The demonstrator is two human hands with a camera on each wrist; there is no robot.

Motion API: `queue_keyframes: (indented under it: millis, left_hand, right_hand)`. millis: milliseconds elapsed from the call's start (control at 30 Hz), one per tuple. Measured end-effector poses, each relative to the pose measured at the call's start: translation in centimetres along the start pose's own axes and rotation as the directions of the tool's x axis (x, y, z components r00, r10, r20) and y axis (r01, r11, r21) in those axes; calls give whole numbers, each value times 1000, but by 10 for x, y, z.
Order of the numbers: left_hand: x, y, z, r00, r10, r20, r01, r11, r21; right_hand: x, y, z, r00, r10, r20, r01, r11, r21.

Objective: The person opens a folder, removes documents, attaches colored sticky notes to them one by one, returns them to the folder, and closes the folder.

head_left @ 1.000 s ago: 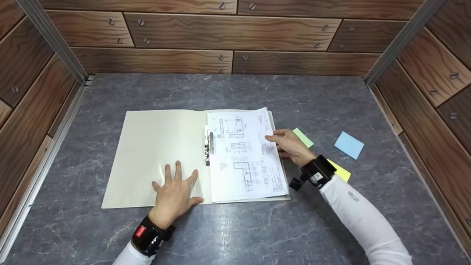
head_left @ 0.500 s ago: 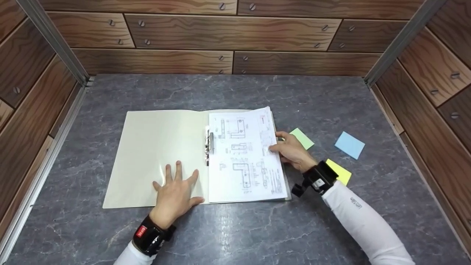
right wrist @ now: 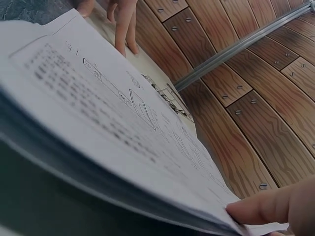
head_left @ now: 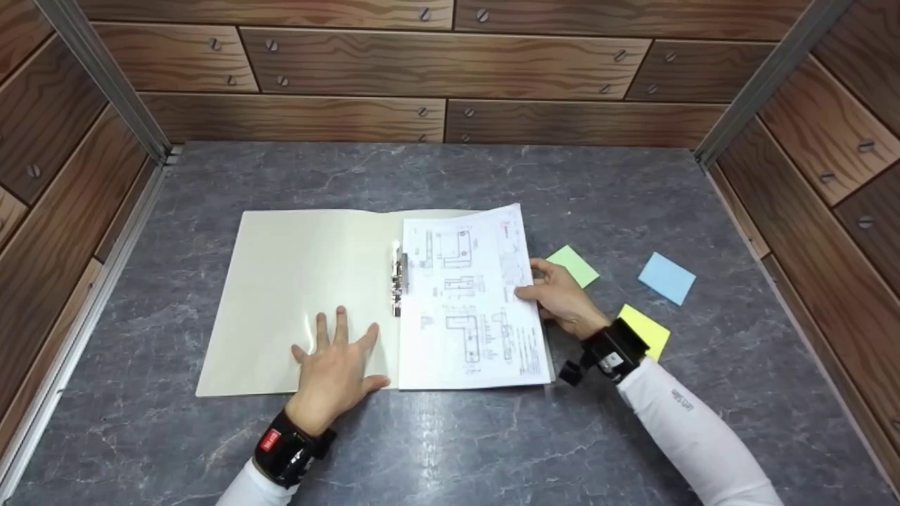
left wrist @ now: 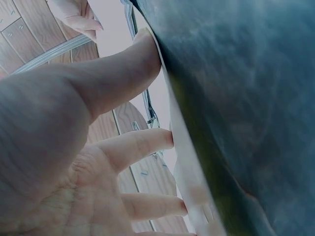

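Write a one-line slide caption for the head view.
Left hand flat on open cream folder; right hand pinches white drawing sheets.

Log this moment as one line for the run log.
left hand flat on open folder | right hand pinching paper stack edge

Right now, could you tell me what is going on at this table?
A person has a cream folder lying open on the grey table. The left hand rests flat, fingers spread, on the folder's open left cover. The right hand pinches the right edge of the stack of drawing sheets clipped on the folder's right side. Beside that hand lie three sticky notes: green, blue and yellow.
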State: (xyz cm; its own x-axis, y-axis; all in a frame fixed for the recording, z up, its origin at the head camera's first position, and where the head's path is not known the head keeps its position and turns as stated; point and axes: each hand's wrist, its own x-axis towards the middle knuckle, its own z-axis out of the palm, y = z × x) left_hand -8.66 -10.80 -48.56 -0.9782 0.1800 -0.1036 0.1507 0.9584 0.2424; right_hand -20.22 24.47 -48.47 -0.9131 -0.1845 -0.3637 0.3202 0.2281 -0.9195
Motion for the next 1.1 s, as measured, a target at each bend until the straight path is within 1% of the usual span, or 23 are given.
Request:
queue_keyframes:
  millis: [133,333,467,667,833,900,1000,1100]
  left_hand:
    - [0,0,-1,1000,-1,5,1,1000,0]
    - [2,0,-1,1000,-7,19,7,1000,0]
    - [1,0,-1,1000,-1,11,1,1000,13]
    - [-2,0,-2,1000,10,-8,-10,999,38]
    - [-5,2,-3,1000,11,-14,-11,1000,29]
    - [-7,3,-3,999,16,-30,-15,999,31]
    - [-9,5,-3,997,28,-66,-24,998,61]
    - [-8,6,-3,995,31,-95,-23,997,79]
  right_hand:
    - [-1,3,-1,1000,-7,-17,7,1000,1]
    - [-4,7,-6,1000,-20,-20,20,1000,-4]
    - [-8,11,-11,999,-23,-24,22,1000,-10]
    - [-14,14,-16,999,-28,-23,28,1000,9]
    - [-19,15,-19,999,-31,-34,31,1000,1]
    - [-21,14,-19,999,-32,-39,31,999,-8]
    - [-23,14,-20,998,-31,-46,30,999,-19]
    - [-23,14,-21,998,-26,-51,25,999,-23]
